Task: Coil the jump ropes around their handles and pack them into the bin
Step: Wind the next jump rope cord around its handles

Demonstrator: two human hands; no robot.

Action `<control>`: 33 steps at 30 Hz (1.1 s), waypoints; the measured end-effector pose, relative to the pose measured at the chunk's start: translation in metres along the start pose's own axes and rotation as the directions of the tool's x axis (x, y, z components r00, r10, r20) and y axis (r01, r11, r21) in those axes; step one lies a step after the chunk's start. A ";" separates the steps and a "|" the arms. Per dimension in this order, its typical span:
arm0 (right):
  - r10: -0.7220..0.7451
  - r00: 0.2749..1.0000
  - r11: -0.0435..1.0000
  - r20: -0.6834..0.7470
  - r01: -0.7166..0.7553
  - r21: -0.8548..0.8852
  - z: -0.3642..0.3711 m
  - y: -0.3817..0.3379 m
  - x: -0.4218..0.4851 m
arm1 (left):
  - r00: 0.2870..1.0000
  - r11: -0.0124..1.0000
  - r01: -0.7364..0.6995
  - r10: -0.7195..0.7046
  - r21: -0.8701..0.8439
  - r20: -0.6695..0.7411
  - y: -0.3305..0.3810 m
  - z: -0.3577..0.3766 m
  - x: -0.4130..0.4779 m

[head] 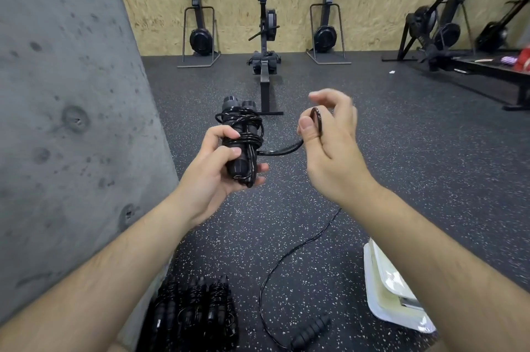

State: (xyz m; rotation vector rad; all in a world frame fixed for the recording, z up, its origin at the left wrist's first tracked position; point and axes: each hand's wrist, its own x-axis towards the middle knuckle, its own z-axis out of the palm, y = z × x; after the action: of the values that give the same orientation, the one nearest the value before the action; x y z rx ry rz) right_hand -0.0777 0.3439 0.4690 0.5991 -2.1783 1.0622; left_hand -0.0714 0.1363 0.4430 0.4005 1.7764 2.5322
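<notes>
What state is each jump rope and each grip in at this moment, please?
Black jump rope on paired handles: mostly coiled, last loop loose.
Left grip: holds that bundle.
Right grip: pinches the rope's last loop.
Second black jump rope: uncoiled, lying on the speckled floor.
Row of black rope bundles: coiled, side by side.

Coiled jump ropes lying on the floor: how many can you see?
3 coiled jump ropes in a row by the concrete wall, bottom left; the left forearm may hide more.
</notes>
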 end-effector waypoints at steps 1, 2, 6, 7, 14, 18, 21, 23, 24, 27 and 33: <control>-0.034 0.999 0.998 -0.011 0.033 -0.049 -0.001 -0.003 0.001 | 1.000 1.000 0.004 -0.004 -0.020 0.003 0.001 0.000 0.000; -0.059 0.998 0.998 -0.005 0.058 -0.014 -0.002 -0.005 0.002 | 1.000 0.999 0.010 -0.010 -0.036 0.007 0.001 0.001 0.000; -0.004 0.983 0.952 0.183 -0.052 0.303 0.001 -0.017 -0.003 | 0.999 0.995 0.034 -0.033 -0.093 0.017 0.000 0.002 0.000; 0.003 0.975 0.958 0.224 -0.066 0.278 0.002 -0.018 -0.004 | 0.999 0.994 0.035 -0.033 -0.106 0.021 0.001 0.002 0.000; -0.035 0.893 0.999 0.449 0.049 -0.019 0.010 -0.014 -0.006 | 1.000 0.989 0.027 -0.024 -0.146 0.019 0.007 0.008 -0.002; -0.086 0.870 0.972 0.485 0.180 -0.150 0.017 -0.006 -0.006 | 1.000 0.983 0.000 -0.003 -0.181 -0.016 0.010 0.012 -0.004; -0.217 0.878 0.928 0.427 0.321 -0.187 0.023 -0.002 -0.010 | 1.000 0.973 -0.008 0.005 -0.231 -0.015 0.012 0.013 -0.004; -0.264 0.884 0.906 0.387 0.365 -0.214 0.028 0.002 -0.012 | 1.000 0.967 -0.001 0.000 -0.253 -0.003 0.012 0.013 -0.005; -0.278 0.892 0.898 0.358 0.373 -0.232 0.029 0.004 -0.013 | 1.000 0.966 0.004 -0.003 -0.259 0.006 0.012 0.013 -0.006; -0.348 0.909 0.883 0.230 0.400 -0.245 0.034 0.007 -0.015 | 0.999 0.970 0.018 -0.009 -0.242 0.038 0.009 0.017 -0.007; -0.231 0.973 0.970 -0.015 0.229 -0.082 0.043 0.000 -0.022 | 1.000 0.966 0.003 -0.002 -0.259 0.006 0.010 0.021 -0.006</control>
State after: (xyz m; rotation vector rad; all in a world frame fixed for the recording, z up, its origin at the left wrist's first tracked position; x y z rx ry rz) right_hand -0.0769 0.3120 0.4332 0.7760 -2.0604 0.8518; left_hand -0.0594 0.1511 0.4574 0.3922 1.4141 2.7086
